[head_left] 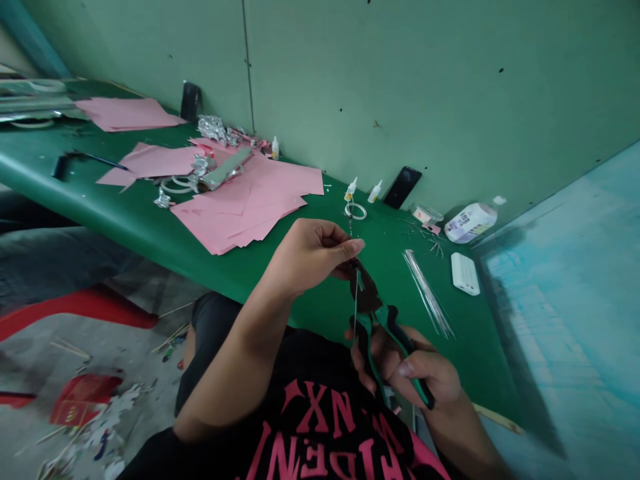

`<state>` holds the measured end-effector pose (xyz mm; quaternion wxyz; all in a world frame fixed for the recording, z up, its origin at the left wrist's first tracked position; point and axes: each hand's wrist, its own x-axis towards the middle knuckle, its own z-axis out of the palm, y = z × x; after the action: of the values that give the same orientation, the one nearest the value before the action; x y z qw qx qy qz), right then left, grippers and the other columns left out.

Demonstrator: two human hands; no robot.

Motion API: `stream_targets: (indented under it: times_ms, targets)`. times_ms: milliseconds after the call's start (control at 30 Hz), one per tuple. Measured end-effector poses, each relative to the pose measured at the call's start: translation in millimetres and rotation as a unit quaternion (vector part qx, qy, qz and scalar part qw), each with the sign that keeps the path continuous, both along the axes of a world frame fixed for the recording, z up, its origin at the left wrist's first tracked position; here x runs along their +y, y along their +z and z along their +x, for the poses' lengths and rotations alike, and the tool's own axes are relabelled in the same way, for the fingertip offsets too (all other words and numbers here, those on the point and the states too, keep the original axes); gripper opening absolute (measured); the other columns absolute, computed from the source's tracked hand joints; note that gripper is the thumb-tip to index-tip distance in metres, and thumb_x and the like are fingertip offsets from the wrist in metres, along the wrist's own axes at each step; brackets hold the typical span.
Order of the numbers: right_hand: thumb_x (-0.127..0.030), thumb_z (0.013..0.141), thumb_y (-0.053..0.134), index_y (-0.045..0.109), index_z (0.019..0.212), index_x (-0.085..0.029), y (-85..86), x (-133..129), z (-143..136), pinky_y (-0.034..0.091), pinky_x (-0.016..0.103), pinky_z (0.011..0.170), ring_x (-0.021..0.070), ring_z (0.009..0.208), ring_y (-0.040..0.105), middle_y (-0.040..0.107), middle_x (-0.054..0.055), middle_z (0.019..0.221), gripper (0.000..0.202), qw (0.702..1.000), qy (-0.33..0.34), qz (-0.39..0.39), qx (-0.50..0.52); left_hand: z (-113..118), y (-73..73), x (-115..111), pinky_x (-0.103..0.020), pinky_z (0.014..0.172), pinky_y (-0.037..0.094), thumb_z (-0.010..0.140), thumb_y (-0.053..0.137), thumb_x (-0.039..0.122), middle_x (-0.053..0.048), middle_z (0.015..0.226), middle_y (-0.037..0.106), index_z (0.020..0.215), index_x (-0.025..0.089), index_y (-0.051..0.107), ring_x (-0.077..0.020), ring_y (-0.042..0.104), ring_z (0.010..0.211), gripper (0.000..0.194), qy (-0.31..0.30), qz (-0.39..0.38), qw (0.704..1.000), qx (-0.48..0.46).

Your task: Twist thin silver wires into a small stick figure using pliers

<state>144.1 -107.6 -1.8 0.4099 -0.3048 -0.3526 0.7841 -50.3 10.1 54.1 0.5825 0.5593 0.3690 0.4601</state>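
My left hand [323, 250] pinches wire [356, 300] over near edge of table [393, 270], right hand [433, 372] clasped round pliers [369, 300], bite unclear; seemingly mid-wirework, next move likely calls for a steady wire.

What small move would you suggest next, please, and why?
I'd probably squeeze the pliers gently: the right hand holds them with the handles spread and the jaws close to the wire, near where the left hand pinches.
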Motion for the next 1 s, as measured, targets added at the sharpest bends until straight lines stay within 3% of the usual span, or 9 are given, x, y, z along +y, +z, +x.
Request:
stream_targets:
  times_ms: [200, 367, 667, 867, 1000]
  targets:
    - [-0.025, 0.061, 0.062, 0.072, 0.074, -0.024, 1.4, 3.0, -5.1, 0.046, 0.033, 0.055, 0.0220, 0.067, 0.059, 0.067, 0.006, 0.076, 0.016, 1.000, -0.002, 0.020, 0.013, -2.8, 2.4, 0.0, -0.025, 0.050, 0.058, 0.078, 0.074, 0.034, -0.001, 0.058, 0.065, 0.066, 0.015, 0.064, -0.0148, 0.067, 0.052, 0.024, -0.003, 0.013, 0.999, 0.050]
    - [-0.023, 0.063, 0.060, 0.074, 0.086, -0.023, -5.4, 0.1, 1.5, 0.046, 0.033, 0.054, 0.0201, 0.062, 0.060, 0.070, 0.007, 0.084, 0.027, 1.000, -0.003, 0.023, 0.006, -6.1, 4.6, 1.5, -0.025, 0.052, 0.059, 0.080, 0.070, 0.028, -0.001, 0.058, 0.065, 0.067, 0.014, 0.064, -0.0154, 0.069, 0.054, 0.020, -0.030, 0.013, 0.998, 0.056]
    - [-0.029, 0.065, 0.064, 0.077, 0.095, -0.024, 0.9, 1.3, 0.0, 0.055, 0.042, 0.075, 0.0254, 0.081, 0.069, 0.073, 0.010, 0.104, 0.032, 0.998, 0.037, 0.006, 0.044, -4.4, 6.8, -1.9, -0.021, 0.053, 0.059, 0.082, 0.069, 0.025, 0.000, 0.059, 0.064, 0.069, 0.012, 0.064, -0.0130, 0.069, 0.056, 0.019, -0.028, 0.019, 0.999, 0.010]
    - [-0.023, 0.066, 0.056, 0.077, 0.091, -0.019, -2.0, 2.7, -1.4, 0.051, 0.030, 0.053, 0.0207, 0.068, 0.068, 0.073, 0.010, 0.097, 0.033, 0.995, 0.039, 0.043, 0.082, -3.2, 5.5, -2.6, -0.024, 0.053, 0.061, 0.081, 0.070, 0.026, 0.000, 0.060, 0.065, 0.069, 0.014, 0.063, -0.0153, 0.071, 0.056, 0.019, -0.022, 0.010, 1.000, -0.001]
    - [-0.021, 0.061, 0.054, 0.074, 0.088, -0.015, -7.5, 1.7, -1.0, 0.051, 0.030, 0.056, 0.0177, 0.065, 0.063, 0.071, 0.012, 0.095, 0.034, 0.995, 0.020, 0.043, 0.087, -3.0, 5.3, -2.5, -0.025, 0.053, 0.061, 0.081, 0.070, 0.027, -0.001, 0.061, 0.067, 0.070, 0.013, 0.065, -0.0158, 0.071, 0.057, 0.018, -0.022, 0.006, 1.000, 0.009]
